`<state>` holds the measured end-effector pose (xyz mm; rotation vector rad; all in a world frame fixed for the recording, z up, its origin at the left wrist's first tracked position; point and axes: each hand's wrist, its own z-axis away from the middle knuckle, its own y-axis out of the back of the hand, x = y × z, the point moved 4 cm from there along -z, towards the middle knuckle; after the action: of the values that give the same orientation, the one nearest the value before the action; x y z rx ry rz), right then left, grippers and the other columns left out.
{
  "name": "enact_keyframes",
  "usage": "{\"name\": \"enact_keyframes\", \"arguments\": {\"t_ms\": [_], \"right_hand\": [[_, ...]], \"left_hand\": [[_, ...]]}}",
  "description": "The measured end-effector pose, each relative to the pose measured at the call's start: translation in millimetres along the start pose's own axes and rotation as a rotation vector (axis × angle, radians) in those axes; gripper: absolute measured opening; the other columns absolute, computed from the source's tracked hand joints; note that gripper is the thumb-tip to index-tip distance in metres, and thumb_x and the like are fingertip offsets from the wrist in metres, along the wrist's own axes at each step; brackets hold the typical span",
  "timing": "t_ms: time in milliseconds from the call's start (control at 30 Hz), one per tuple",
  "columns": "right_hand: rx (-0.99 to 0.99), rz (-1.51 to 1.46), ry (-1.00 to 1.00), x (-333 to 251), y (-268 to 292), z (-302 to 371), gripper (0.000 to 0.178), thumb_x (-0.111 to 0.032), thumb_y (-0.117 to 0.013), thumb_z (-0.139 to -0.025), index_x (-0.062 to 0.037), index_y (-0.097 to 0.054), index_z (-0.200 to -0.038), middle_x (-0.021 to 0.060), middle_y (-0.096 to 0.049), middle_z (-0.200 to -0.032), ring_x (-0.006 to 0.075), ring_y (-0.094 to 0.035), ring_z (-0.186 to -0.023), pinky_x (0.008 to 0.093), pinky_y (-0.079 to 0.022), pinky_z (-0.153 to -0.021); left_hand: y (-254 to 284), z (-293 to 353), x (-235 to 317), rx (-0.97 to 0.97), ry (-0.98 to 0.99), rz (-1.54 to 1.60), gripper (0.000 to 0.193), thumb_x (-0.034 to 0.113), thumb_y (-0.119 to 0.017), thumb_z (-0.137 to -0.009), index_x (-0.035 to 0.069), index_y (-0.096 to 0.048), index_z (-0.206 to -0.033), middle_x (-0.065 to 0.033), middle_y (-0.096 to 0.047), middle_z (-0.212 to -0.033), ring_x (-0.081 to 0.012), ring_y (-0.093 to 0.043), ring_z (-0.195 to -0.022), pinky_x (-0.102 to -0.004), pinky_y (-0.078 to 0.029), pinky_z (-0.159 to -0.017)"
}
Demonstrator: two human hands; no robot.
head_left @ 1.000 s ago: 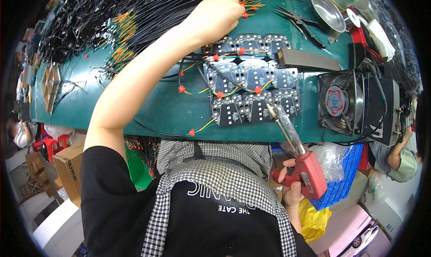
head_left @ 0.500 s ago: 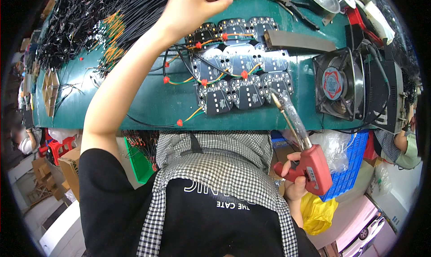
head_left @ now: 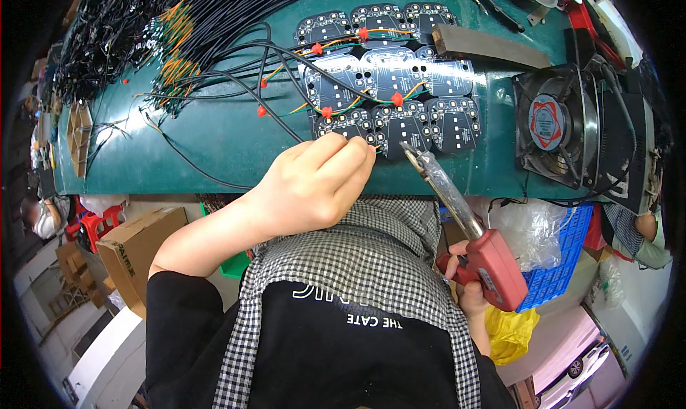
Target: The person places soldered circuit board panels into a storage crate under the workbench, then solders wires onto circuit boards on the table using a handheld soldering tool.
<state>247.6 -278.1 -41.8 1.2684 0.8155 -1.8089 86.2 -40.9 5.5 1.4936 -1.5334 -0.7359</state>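
Observation:
My left hand (head_left: pixel 321 184) is closed on a black cable (head_left: pixel 275 123) above the near left part of a panel of dark circuit boards (head_left: pixel 404 132). Coloured wire tips peek out beside its fingertips. My right hand (head_left: pixel 468 287) grips a red soldering gun (head_left: pixel 499 272) by its handle, below the table edge. The gun's long metal barrel points up and left, its tip close to the near middle board. Other black cables with orange and green wire ends and red blobs, such as this red blob (head_left: pixel 397 99), run onto the boards.
A heap of black cables (head_left: pixel 93 51) fills the far left. To the right stand a square fan (head_left: pixel 550 119) and a grey metal bar (head_left: pixel 493 48) lying on the panel's edge. Pliers (head_left: pixel 500 12) lie at the far right. A blue crate (head_left: pixel 564 266) sits below the table edge.
My left hand has come down from the far cable bundle to the near left board with a cable. The soldering gun's tip has moved slightly left. The panel sits slightly farther right and away.

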Motion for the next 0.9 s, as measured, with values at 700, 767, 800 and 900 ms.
{"name": "enact_keyframes", "arguments": {"t_ms": [700,767,800,900], "right_hand": [[-0.139,0.321,0.313,26.9,7.8,4.8,0.068,-0.032,-0.081,-0.078,0.0082,-0.054,-0.126,0.0063,-0.069,-0.077,0.0154,-0.069,-0.064,0.0272,-0.054,-0.065],[-0.123,0.290,0.319,23.9,6.9,3.8,0.071,-0.036,-0.081,-0.078,0.0084,-0.054,-0.126,0.0061,-0.069,-0.078,0.0154,-0.068,-0.064,0.0269,-0.054,-0.064],[-0.115,0.325,0.310,22.0,5.5,2.9,0.072,-0.039,-0.081,-0.079,0.0086,-0.054,-0.126,0.0061,-0.069,-0.078,0.0154,-0.068,-0.063,0.0267,-0.054,-0.064],[-0.065,0.281,0.252,12.2,2.1,4.0,0.077,-0.045,-0.079,-0.079,0.0095,-0.052,-0.127,0.0070,-0.069,-0.078,0.0153,-0.067,-0.063,0.0263,-0.053,-0.063]], "left_hand": [[-3.5,4.4,3.2,0.037,-0.044,-0.137,0.027,0.005,-0.067,-0.064,-0.004,-0.068,-0.089,-0.0092,-0.061,-0.091,-0.0143,-0.058,-0.072,-0.0213,-0.048,-0.053],[-3.3,4.0,3.5,0.035,-0.045,-0.143,0.027,0.005,-0.067,-0.064,-0.004,-0.068,-0.089,-0.0093,-0.061,-0.091,-0.0144,-0.058,-0.072,-0.0212,-0.048,-0.053],[-3.3,3.7,3.5,0.027,-0.048,-0.141,0.027,0.005,-0.067,-0.064,-0.004,-0.068,-0.089,-0.0094,-0.061,-0.091,-0.0144,-0.058,-0.072,-0.0212,-0.048,-0.053],[-1.8,3.4,3.5,0.038,-0.049,-0.159,0.026,0.005,-0.067,-0.064,-0.004,-0.068,-0.089,-0.0097,-0.061,-0.092,-0.0146,-0.058,-0.072,-0.0214,-0.048,-0.054]]}}
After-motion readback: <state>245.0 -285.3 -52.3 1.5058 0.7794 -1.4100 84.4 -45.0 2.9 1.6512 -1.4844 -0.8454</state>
